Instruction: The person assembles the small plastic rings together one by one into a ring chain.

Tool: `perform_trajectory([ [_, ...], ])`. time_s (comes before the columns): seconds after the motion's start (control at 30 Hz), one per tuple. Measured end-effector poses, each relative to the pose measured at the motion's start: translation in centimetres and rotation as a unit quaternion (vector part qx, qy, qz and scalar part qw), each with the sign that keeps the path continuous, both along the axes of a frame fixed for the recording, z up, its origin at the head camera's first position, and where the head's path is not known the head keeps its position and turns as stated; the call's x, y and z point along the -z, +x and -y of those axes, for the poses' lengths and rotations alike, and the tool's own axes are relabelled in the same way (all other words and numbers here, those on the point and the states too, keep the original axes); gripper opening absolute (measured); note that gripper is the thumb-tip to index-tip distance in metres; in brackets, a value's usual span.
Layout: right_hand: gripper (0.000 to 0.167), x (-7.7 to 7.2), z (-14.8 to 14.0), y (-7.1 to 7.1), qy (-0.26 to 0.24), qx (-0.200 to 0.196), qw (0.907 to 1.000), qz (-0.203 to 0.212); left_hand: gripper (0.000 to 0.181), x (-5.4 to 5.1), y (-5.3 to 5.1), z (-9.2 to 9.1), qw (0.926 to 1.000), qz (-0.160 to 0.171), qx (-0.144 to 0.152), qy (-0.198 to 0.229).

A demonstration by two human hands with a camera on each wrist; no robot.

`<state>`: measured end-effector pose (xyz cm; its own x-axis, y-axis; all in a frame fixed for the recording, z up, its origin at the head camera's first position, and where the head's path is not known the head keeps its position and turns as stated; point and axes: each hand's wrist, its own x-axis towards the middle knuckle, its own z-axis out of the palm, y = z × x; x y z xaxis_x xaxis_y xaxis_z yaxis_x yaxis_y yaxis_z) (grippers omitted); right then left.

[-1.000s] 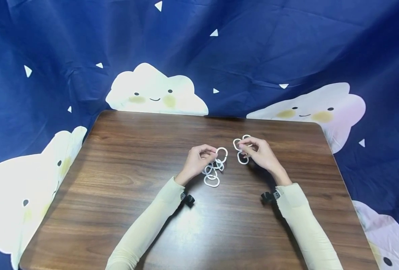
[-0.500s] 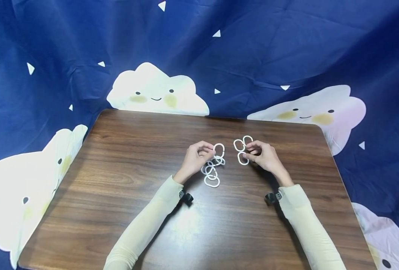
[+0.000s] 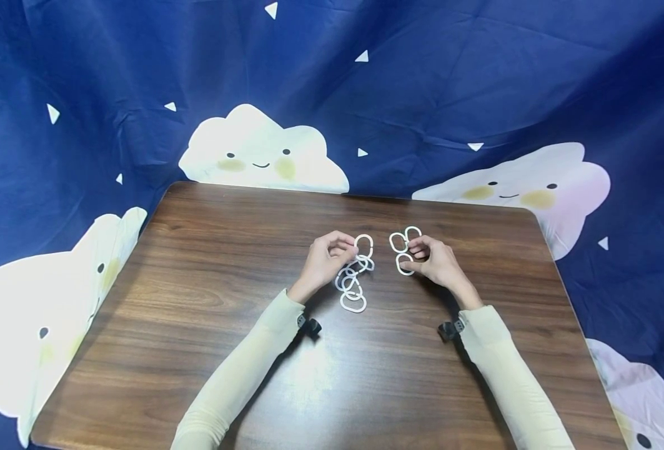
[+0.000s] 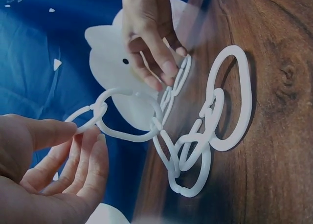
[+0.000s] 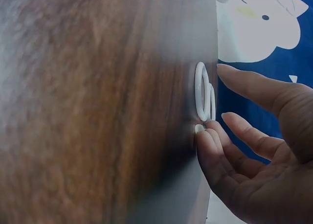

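Observation:
My left hand point(image 3: 327, 259) pinches the end link point(image 4: 95, 120) of a white plastic ring chain point(image 4: 195, 182) between thumb and fingertips. The held end is raised, and several joined oval links hang down from it and lie on the table. Nearby, my right hand point(image 3: 440, 265) reaches over several loose white rings, its thumb and fingers spread apart. Its thumb overlaps the nearer ring point(image 3: 397, 265) in the head view. Two more rings, one on the left point(image 3: 391, 240) and one on the right point(image 3: 413, 227), lie beyond it. Whether the fingertips touch a ring is unclear.
Both hands are over a brown wood-grain table point(image 3: 197, 312), right of its middle. A dark blue curtain point(image 3: 421, 81) printed with white clouds hangs around the far and side edges. A small black camera is strapped at each wrist.
My left hand has shifted slightly away from me with the end link. My right thumb has moved down to the nearer loose ring and the fingers have drawn back, uncovering the two farther rings.

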<state>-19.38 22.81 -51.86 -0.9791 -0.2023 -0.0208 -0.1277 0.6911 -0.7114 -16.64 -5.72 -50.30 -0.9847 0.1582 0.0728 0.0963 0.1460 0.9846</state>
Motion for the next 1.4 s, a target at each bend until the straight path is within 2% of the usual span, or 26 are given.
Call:
perform_trajectory([
  [0.33,0.048,0.3,1.2,-0.1,0.009,0.001,1.0,0.002,0.018,0.1,-0.1,0.1,1.0,0.003,0.0,0.004],
  [0.6,0.046,0.4,2.2,0.1,0.028,-0.004,0.9993,0.026,0.019,-0.1,0.0,0.1,0.9999,0.003,-0.001,0.011],
  [0.9,0.032,0.0,2.6,0.5,0.044,-0.012,0.9984,0.033,0.02,0.0,-0.1,0.1,0.9999,0.003,-0.002,0.012],
  [1.03,0.024,0.0,2.2,0.5,0.027,-0.015,0.9988,0.039,0.017,0.0,-0.1,0.2,0.9999,0.004,-0.002,0.012],
  [1.27,0.021,-0.7,1.5,0.6,-0.062,-0.022,0.9935,0.092,0.017,0.0,0.0,0.2,0.9999,0.007,0.0,0.014],
  [1.4,0.021,-1.4,1.2,0.5,-0.086,-0.026,0.9916,0.094,0.018,0.1,0.0,0.3,0.9999,0.003,0.0,0.014],
])
